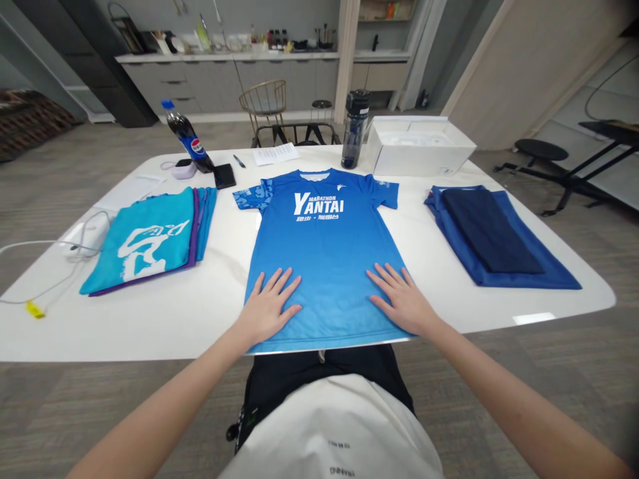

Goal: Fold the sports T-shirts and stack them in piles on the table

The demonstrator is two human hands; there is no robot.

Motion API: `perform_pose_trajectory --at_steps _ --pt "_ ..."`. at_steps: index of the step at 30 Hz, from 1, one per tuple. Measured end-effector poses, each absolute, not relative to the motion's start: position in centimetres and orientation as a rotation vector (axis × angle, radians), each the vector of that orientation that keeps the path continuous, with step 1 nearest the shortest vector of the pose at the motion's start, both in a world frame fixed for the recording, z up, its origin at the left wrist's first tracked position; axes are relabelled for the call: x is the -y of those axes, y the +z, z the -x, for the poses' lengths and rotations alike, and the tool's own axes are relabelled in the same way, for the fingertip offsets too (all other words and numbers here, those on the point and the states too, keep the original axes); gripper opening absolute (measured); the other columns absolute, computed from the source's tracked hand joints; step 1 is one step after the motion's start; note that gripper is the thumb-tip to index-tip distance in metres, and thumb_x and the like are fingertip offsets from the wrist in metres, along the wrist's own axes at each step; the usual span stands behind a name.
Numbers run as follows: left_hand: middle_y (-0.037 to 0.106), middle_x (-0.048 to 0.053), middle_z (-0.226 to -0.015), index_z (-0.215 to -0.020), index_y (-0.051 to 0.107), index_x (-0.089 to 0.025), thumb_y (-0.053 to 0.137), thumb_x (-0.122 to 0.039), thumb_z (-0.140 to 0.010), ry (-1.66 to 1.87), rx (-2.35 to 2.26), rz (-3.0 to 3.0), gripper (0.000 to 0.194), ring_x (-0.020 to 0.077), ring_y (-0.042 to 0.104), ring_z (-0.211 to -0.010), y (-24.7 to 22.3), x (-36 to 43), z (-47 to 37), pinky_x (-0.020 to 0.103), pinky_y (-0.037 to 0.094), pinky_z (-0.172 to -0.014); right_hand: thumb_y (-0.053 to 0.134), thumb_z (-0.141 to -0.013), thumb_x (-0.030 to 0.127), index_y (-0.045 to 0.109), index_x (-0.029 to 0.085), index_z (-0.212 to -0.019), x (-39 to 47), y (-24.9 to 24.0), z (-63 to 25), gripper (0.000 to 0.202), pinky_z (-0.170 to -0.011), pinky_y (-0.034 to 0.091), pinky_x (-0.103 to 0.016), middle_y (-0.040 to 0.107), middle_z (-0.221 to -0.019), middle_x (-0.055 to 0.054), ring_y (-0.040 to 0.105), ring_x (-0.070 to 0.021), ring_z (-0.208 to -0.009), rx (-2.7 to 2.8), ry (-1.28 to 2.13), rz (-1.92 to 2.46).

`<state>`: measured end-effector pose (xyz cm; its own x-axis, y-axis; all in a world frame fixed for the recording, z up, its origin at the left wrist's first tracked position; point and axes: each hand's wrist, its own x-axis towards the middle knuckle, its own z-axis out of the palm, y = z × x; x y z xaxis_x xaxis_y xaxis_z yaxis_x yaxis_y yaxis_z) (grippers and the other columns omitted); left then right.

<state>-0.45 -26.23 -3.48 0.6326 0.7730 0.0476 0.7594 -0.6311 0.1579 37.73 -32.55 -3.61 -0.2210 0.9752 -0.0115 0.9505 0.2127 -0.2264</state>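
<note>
A blue T-shirt [324, 253] with white "Marathon Yantai" lettering lies spread face up on the white table, its collar away from me and its hem along the near edge. Both sleeves stick out to the sides. My left hand [269, 306] rests flat on the lower left of the shirt, fingers spread. On the lower right lies my right hand [399, 299], also flat with its fingers apart. Neither hand grips anything. To the left is a stack of folded shirts [150, 239], turquoise on top with purple and blue beneath. Folded dark navy cloth [492, 229] sits on blue cloth [542, 263] to the right.
Along the back of the table [219, 326] stand a cola bottle [187, 140], a dark drinking bottle [355, 130] and an open white box [422, 150]. A phone [224, 176], a pen [239, 161] and paper [275, 154] lie there too. A white charger [86, 238] with cables is at left.
</note>
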Motion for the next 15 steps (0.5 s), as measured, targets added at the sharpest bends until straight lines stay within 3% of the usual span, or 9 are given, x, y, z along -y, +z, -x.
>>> perform_pose_trajectory --at_steps 7,10,15 --pt "0.029 0.003 -0.168 -0.162 0.029 -0.036 0.038 -0.063 -0.101 0.193 -1.419 -2.682 0.067 0.0324 0.026 -0.155 -3.8 28.3 0.7 0.063 0.014 -0.127 0.030 -0.104 0.062 0.037 0.028 -0.160 34.2 -3.8 -37.6 0.066 -0.125 0.019 -0.058 0.029 -0.168 -0.005 0.023 -0.0310 -0.156 2.287 0.131 2.031" --pt "0.027 0.002 -0.169 -0.162 0.028 -0.036 0.034 -0.061 -0.103 0.205 -1.351 -2.701 0.064 0.0307 0.024 -0.156 -2.9 26.3 -1.3 0.061 0.014 -0.127 0.029 -0.104 0.062 0.040 0.027 -0.159 31.6 -2.8 -36.0 0.066 -0.126 0.015 -0.059 0.028 -0.169 -0.005 0.021 -0.0311 -0.156 2.312 0.111 1.963" --pt "0.024 0.003 -0.170 -0.162 0.032 -0.032 0.031 -0.058 -0.105 0.225 -1.304 -2.712 0.062 0.0302 0.020 -0.157 -2.6 20.8 -4.9 0.059 0.014 -0.128 0.027 -0.105 0.061 0.031 0.034 -0.163 25.8 -2.2 -32.8 0.064 -0.124 0.010 -0.066 0.017 -0.171 -0.001 0.013 -0.0325 -0.158 2.398 0.193 1.867"
